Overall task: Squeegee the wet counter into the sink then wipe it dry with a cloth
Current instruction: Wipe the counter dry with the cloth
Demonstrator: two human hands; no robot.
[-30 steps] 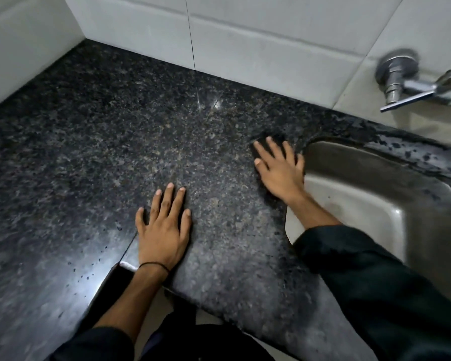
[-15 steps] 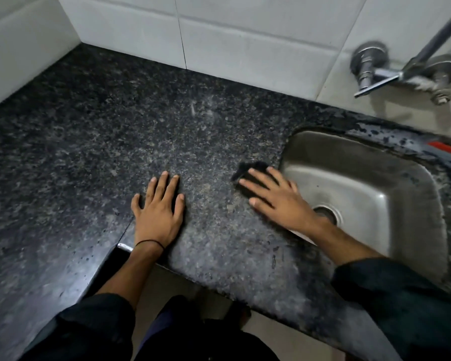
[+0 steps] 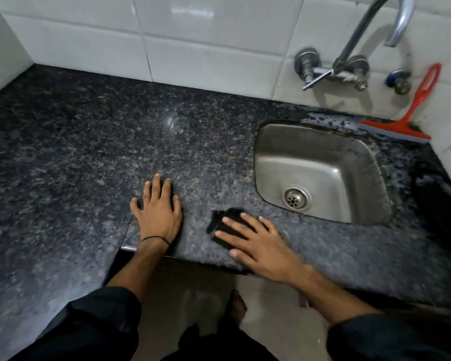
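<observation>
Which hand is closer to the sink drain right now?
Right. The right hand presses the black cloth just front-left of the drain; the left hand rests flat farther left.

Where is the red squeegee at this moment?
In the head view the red squeegee sits at the far right, behind the sink, its blade on the counter and its handle leaning on the tiled wall, right of the tap.

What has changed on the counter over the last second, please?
The right hand, pressing flat on the black cloth, slid it along the counter beside the sink, toward the front edge. The left hand stayed flat on the counter.
</observation>
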